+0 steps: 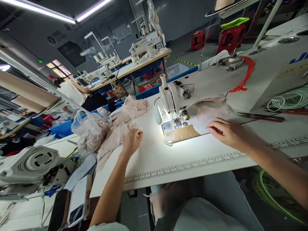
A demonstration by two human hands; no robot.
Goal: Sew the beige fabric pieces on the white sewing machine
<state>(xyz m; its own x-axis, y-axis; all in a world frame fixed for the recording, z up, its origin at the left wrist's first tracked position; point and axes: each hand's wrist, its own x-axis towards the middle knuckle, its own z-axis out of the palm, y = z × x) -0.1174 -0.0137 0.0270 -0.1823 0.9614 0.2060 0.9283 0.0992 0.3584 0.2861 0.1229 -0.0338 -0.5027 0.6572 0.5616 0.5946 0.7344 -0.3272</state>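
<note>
**One sewing machine (204, 77), apparently between pieces**

The person is sitting at the near side of the white table (146, 160), arms spread wide. To the left, the left hand (132, 141) is hovering or resting at the right edge of a pile of pale pink cloth (117, 128); its fingers are curling inward, and I cannot tell whether they are pinching a layer. To the right, the right hand (220, 131) is lying low over the table, fingers bending loosely, thumb near them, with nothing showing in them; whether the tips are holding cloth I cannot tell. Just beyond it, a loose pale piece (211, 108) is lying under the machine's arm, right of the needle area (173, 122). Scissors (267, 116) are lying farther right.

No cloth is visibly sitting at the needle, so I am judging this as a changeover: picking up or setting aside. The next move is probably calling for separating one layer cleanly from the pile, then keeping it flat toward the needle.
</note>
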